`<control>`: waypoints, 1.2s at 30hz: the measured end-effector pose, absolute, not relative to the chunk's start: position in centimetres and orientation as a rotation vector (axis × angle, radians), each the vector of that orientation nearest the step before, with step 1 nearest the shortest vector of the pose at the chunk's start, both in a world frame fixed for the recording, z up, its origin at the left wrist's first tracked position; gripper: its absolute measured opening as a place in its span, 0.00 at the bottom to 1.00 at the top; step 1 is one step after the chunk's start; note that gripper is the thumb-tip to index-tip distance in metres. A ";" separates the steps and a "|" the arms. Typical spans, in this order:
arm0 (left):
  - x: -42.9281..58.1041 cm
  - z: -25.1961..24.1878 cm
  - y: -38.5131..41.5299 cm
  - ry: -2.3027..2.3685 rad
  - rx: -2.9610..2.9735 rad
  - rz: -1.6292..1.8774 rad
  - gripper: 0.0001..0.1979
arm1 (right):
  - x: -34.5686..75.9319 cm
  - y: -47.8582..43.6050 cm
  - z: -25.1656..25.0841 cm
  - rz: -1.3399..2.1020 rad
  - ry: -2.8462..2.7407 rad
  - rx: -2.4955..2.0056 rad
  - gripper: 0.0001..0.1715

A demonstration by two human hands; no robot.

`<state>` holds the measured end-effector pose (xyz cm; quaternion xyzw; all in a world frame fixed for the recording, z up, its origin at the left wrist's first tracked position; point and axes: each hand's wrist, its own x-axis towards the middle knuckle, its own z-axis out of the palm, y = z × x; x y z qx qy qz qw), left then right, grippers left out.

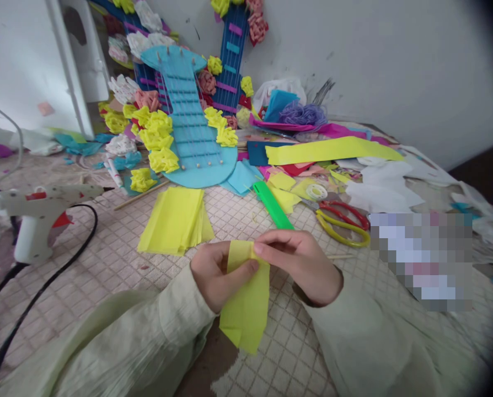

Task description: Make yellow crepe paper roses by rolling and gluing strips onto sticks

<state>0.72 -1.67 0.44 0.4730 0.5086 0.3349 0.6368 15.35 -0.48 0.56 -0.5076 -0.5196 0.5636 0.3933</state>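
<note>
A strip of yellow crepe paper (248,309) hangs between my hands, its lower end loose above the table edge. My left hand (217,275) grips it from the left, thumb lying across the front. At its top edge my right hand (300,262) pinches the paper between thumb and fingers. Just beyond my left hand lies a stack of yellow paper pieces (172,220). A bright green bar-shaped tool (272,205) lies behind my right hand, and scissors with red and yellow handles (343,223) rest to its right.
A white glue gun (37,220) with a black cord stands at the left. Behind, a light-blue guitar-shaped craft piece (188,121) with yellow paper flowers (157,135) leans upright. A long yellow strip (333,150), purple yarn (303,114) and paper scraps cover the back right.
</note>
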 end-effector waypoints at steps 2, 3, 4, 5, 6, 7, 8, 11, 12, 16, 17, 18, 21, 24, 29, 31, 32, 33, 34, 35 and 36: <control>0.7 0.6 -1.7 1.164 1.073 0.753 0.08 | 15.4 -0.5 0.6 1.443 -1.309 -1.286 0.05; 0.7 0.6 -1.7 1.166 1.075 0.746 0.09 | 15.4 -0.5 0.6 1.446 -1.305 -1.285 0.05; 0.7 0.6 -1.7 1.166 1.079 0.738 0.09 | 15.4 -0.5 0.6 1.450 -1.305 -1.284 0.05; 0.7 0.7 -1.7 1.164 1.083 0.731 0.09 | 15.4 -0.5 0.6 1.453 -1.309 -1.281 0.05; 0.7 0.7 -1.7 1.162 1.088 0.725 0.09 | 15.4 -0.5 0.6 1.454 -1.315 -1.280 0.05; 0.7 0.7 -1.7 1.163 1.099 0.721 0.09 | 15.4 -0.5 0.6 1.453 -1.322 -1.280 0.05; 0.6 0.7 -1.7 1.167 1.115 0.718 0.09 | 15.4 -0.5 0.5 1.450 -1.330 -1.281 0.05; 0.6 0.5 -1.6 1.188 1.177 0.706 0.09 | 15.4 -0.6 0.4 1.436 -1.354 -1.273 0.05; 0.5 0.4 -1.5 1.194 1.204 0.697 0.10 | 15.4 -0.5 0.4 1.433 -1.364 -1.267 0.05; 0.4 -0.4 -1.2 1.220 1.336 0.668 0.11 | 15.4 -0.5 0.4 1.413 -1.393 -1.260 0.06; 0.4 -0.5 -1.1 1.229 1.360 0.670 0.11 | 15.4 -0.5 0.4 1.406 -1.397 -1.264 0.06; 0.4 -0.7 -1.1 1.239 1.378 0.679 0.11 | 15.4 -0.5 0.4 1.399 -1.405 -1.268 0.06; 0.4 -0.8 -1.0 1.263 1.418 0.712 0.10 | 15.4 -0.6 0.4 1.377 -1.432 -1.272 0.06; 0.3 -0.9 -1.0 1.278 1.452 0.723 0.10 | 15.4 -0.6 0.4 1.378 -1.466 -1.278 0.05; 0.2 -1.0 -1.0 1.256 1.462 0.714 0.10 | 15.7 -0.4 0.6 1.392 -1.523 -1.298 0.05; 0.3 -0.9 -1.1 1.279 1.429 0.719 0.09 | 15.7 -0.4 0.7 1.376 -1.520 -1.308 0.05; 0.3 -0.8 -1.2 1.288 1.403 0.719 0.09 | 15.7 -0.4 0.7 1.369 -1.520 -1.312 0.05; 0.3 -0.7 -1.2 1.295 1.375 0.721 0.09 | 15.7 -0.4 0.7 1.363 -1.520 -1.312 0.05; 0.4 -0.6 -1.2 1.299 1.348 0.725 0.09 | 15.7 -0.4 0.7 1.363 -1.520 -1.308 0.05; 0.4 -0.4 -1.3 1.299 1.324 0.728 0.08 | 15.7 -0.4 0.7 1.372 -1.522 -1.300 0.06; 0.4 -0.3 -1.3 1.297 1.306 0.733 0.08 | 15.7 -0.4 0.6 1.389 -1.527 -1.291 0.06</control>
